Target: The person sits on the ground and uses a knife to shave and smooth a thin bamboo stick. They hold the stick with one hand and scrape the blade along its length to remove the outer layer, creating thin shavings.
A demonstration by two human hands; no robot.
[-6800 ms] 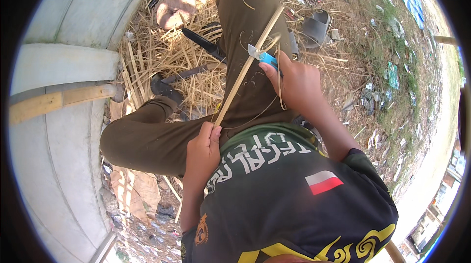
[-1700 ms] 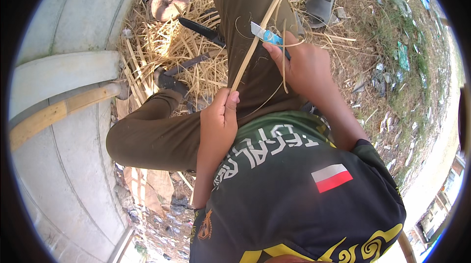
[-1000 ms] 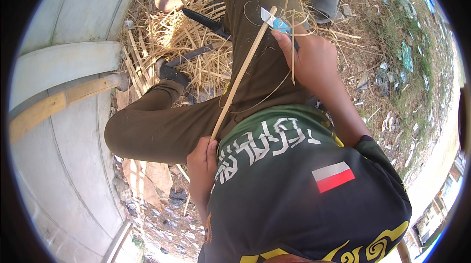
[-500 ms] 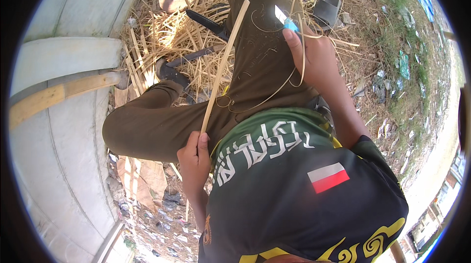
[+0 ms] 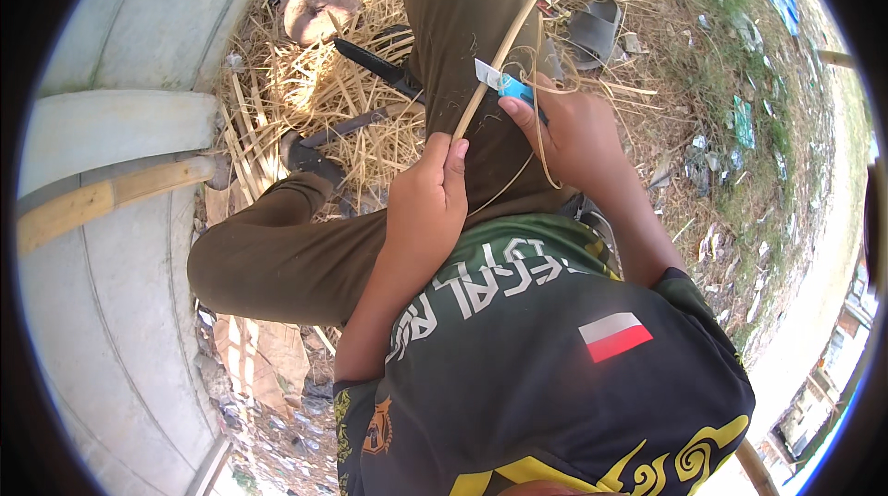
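Note:
My left hand (image 5: 430, 186) is closed around the lower end of a long, pale strip of split bamboo (image 5: 504, 48), which slants up and to the right over my thigh. In my right hand (image 5: 575, 131) is a blue utility knife (image 5: 518, 87). Its short, wide blade lies against the strip, a little above my left fingers. Thin curled shavings (image 5: 541, 140) hang around my right hand and trail toward my lap.
Loose bamboo strips (image 5: 370, 140) litter the ground at the far left, among them a dark blade-shaped object (image 5: 370, 64) and a round brown lump (image 5: 320, 8). A grey sandal (image 5: 593, 32) lies beyond my right hand. A pale wall (image 5: 111, 311) stands at the left.
My left hand has moved up and right with the strip. My right hand has come down and left a little, and the knife blade now meets the strip.

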